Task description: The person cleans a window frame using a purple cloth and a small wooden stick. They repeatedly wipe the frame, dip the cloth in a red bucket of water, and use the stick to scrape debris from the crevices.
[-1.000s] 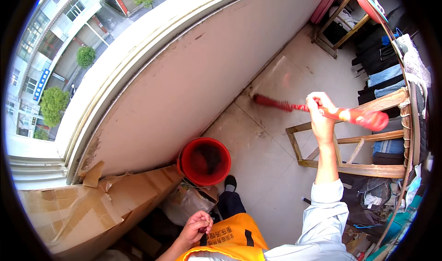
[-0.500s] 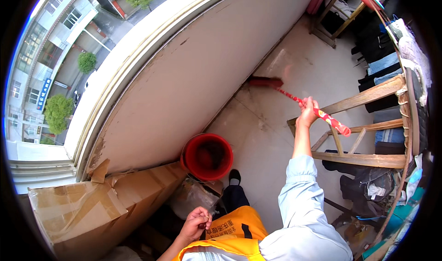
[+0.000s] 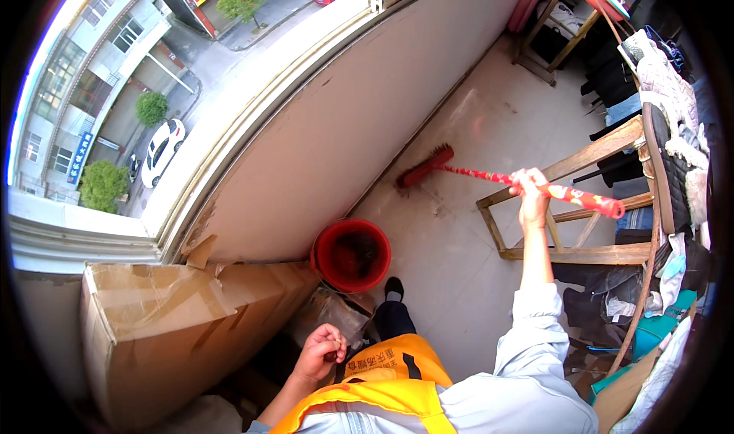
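Note:
My right hand (image 3: 532, 193) is wrapped round the red patterned handle of a broom (image 3: 582, 198), below its upper end. The broom slants across to the left, and its red head with dark bristles (image 3: 419, 168) rests on the floor near the foot of the wall. My left hand (image 3: 323, 351) is held low in front of the yellow apron (image 3: 397, 361), its fingers curled closed. Whatever may be inside those fingers is hidden. A red bucket (image 3: 315, 252) stands on the floor between the wall and my foot, with something dark inside.
Along the left lies a large taped cardboard box (image 3: 176, 312), below the window sill (image 3: 252, 97). A wooden frame (image 3: 581, 254) stands at the right, beside piled clothes and bags (image 3: 673, 113). Another wooden stand (image 3: 535, 67) is at the far end. Pale tiled floor (image 3: 451, 281) lies between.
My right hand has moved right, drawing the broom along. The broom head has shifted nearer and left, and turned. The whole view has shifted slightly; my left hand stays closed.

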The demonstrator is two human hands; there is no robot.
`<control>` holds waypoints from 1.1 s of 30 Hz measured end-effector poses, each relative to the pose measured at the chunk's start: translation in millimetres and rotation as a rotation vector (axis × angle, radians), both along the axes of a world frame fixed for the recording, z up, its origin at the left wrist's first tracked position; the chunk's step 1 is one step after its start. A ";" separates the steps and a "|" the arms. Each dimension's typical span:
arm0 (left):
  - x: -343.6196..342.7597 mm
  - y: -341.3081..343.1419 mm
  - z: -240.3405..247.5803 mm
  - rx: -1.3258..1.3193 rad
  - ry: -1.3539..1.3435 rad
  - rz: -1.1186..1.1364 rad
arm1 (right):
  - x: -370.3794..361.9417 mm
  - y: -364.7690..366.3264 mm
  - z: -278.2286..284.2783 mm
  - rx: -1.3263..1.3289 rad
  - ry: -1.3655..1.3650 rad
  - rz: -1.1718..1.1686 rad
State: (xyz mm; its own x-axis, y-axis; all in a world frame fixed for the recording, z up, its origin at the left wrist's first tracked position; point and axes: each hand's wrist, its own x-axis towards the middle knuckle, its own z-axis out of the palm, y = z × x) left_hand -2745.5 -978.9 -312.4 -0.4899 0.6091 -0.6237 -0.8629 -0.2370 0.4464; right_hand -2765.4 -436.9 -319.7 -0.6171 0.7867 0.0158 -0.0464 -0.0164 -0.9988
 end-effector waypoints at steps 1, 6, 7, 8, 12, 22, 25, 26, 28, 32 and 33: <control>0.7 -4.3 3.3 -0.012 0.005 0.016 | -6.3 1.0 8.7 -0.002 0.013 0.023; 6.2 -14.6 5.3 -0.055 0.019 0.010 | -43.6 -7.1 -25.2 -0.085 0.032 0.106; 7.1 -14.2 7.4 -0.061 0.020 -0.002 | -46.7 -14.3 -43.8 -0.075 0.001 0.146; 10.4 -13.3 10.5 -0.065 0.016 -0.006 | -44.3 -22.8 -52.7 -0.032 -0.099 0.173; 18.4 -9.5 17.4 -0.036 0.026 -0.007 | 1.5 -32.8 -57.6 0.070 -0.222 0.237; -8.2 11.0 96.9 0.110 0.202 -0.166 | 72.8 13.1 34.9 0.016 -0.212 0.032; -34.5 52.0 167.5 0.286 0.498 -0.342 | 59.1 25.7 56.3 0.058 -0.105 0.009; -40.2 66.3 188.3 0.368 0.570 -0.400 | 52.6 28.8 49.4 0.037 -0.103 -0.019; -48.4 96.2 224.6 0.556 0.640 -0.513 | 39.2 28.2 26.9 0.038 -0.098 -0.098; -23.2 127.2 258.9 0.840 0.559 -0.603 | 52.0 1.1 -64.7 0.074 -0.181 -0.264; -11.2 130.5 258.5 0.865 0.526 -0.583 | 67.2 -13.1 -89.5 0.083 -0.214 -0.288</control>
State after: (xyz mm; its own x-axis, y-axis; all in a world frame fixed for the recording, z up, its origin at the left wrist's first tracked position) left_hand -2756.7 -848.3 -53.8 -0.0701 0.9494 0.3062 -0.6982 -0.2660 0.6647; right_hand -2698.3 -450.0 -409.1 -0.3663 0.9303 -0.0188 0.1726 0.0481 -0.9838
